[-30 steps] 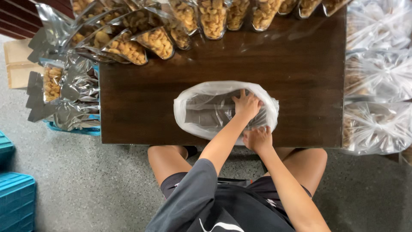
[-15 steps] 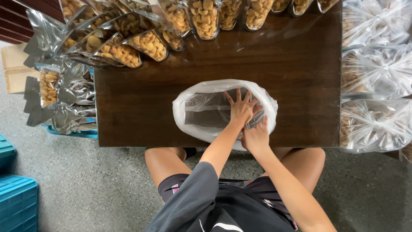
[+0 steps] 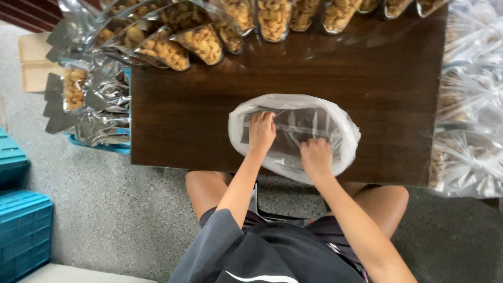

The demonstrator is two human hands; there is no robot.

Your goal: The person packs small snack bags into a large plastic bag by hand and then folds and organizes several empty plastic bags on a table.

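**Both hands laid flat on the bagged pouches**

A translucent white plastic bag (image 3: 294, 137) is seen lying on the near half of the dark wooden table (image 3: 199, 105), close to its front edge and directly ahead of the seated person. Flat silvery pouches (image 3: 293, 123) can be made out through the film. The bag's long axis is set across the body, left to right, with its rim sagging slightly over the table edge.

The left hand (image 3: 261, 132) is rested on the bag's left part, fingers spread and pressed flat, nothing being pinched. The right hand (image 3: 316, 158) is placed on the nearer right part, palm down; whether film is caught under its curled fingers cannot be told. The right hand is held nearer the body, the left farther in, so the pouches lie between and just beyond both.

Filled snack pouches (image 3: 204, 42) are ranged along the far edge, well apart from the hands. Clear crumpled bags (image 3: 466, 105) are piled at the right.
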